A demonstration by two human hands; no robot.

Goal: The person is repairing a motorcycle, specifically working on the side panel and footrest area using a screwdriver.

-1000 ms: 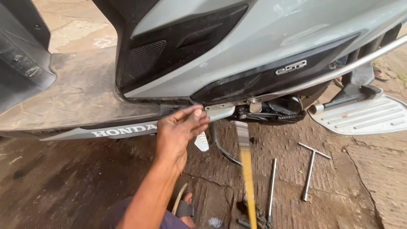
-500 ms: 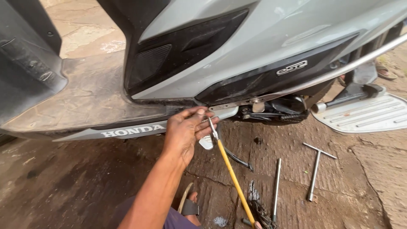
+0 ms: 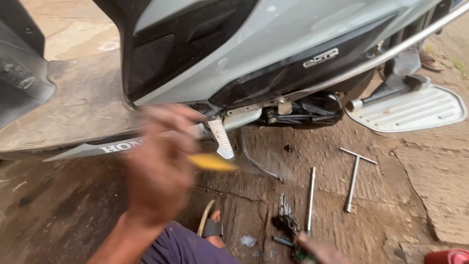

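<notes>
Low beside a grey scooter [image 3: 273,54], the left hand [image 3: 159,166] hangs in front of the bodywork, smeared by motion blur. A yellow, smooth-looking tool handle [image 3: 212,162] juts from it toward the right, so the hand seems closed on the handle, though the blur hides how the fingers lie and I cannot tell their grip for sure. Just beyond the handle's tip, a ribbed metal footpeg [image 3: 221,139] slopes down from the scooter's underside, next to a thin, curved dark side stand [image 3: 256,164].

At the bottom edge, the right hand [image 3: 320,252] reaches down to a small heap of dark tools [image 3: 286,227] on the ground; only part of it shows, and whether its fingers pinch anything cannot be told. A long, straight steel rod [image 3: 310,200] lies upright in the picture just beside that heap, its lower end near the hand. Well to the right rests a steel T-handle wrench [image 3: 354,178], its crossbar at the top.

The ground [image 3: 415,195] is rough, cracked concrete, damp and stained dark with oil. A ridged, pale grey footboard [image 3: 410,110] lies flat by the scooter's rear. A sandalled foot [image 3: 211,227] shows between the two hands.
</notes>
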